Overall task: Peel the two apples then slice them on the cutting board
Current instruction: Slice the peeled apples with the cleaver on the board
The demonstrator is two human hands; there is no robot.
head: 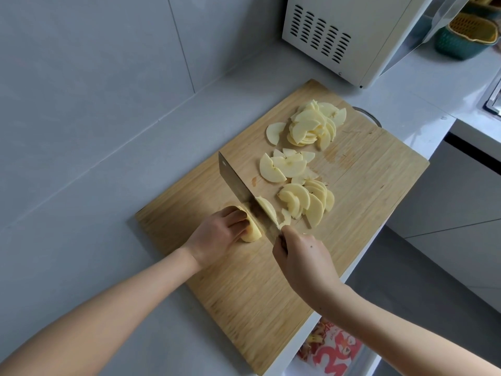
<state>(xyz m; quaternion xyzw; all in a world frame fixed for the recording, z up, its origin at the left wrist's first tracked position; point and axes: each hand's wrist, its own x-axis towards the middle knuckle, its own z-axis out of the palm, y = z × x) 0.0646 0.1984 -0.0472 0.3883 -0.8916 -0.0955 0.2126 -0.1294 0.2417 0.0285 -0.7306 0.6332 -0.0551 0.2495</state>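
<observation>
Nearest: your right hand [301,256] is closed around the cleaver [238,183] handle (the handle itself is hidden in the fist). Just left of it, your left hand [217,234] is curled over the uncut apple piece [250,230], fingertips holding it against the cutting board [366,226].

Key relation: the blade's long axis runs away from your right hand, up and to the left. The apple piece lies on the blade's left face, directly under your left fingers. One thin slice [267,207] leans on the right face. In my judgement the next cut steps the blade leftward, toward those fingertips, so keep them tucked.

Materials: the apple is pale yellow, peeled and rounded, and looks moist. The blade is flat, rectangular steel. The board is light, striped wood grain.

Beyond the blade, right of your hands, lie crescent slices in a near fan [306,202], a middle group [282,166] and a far heap [311,126]. Farthest is a white microwave [339,31] on the grey counter [135,172].
</observation>
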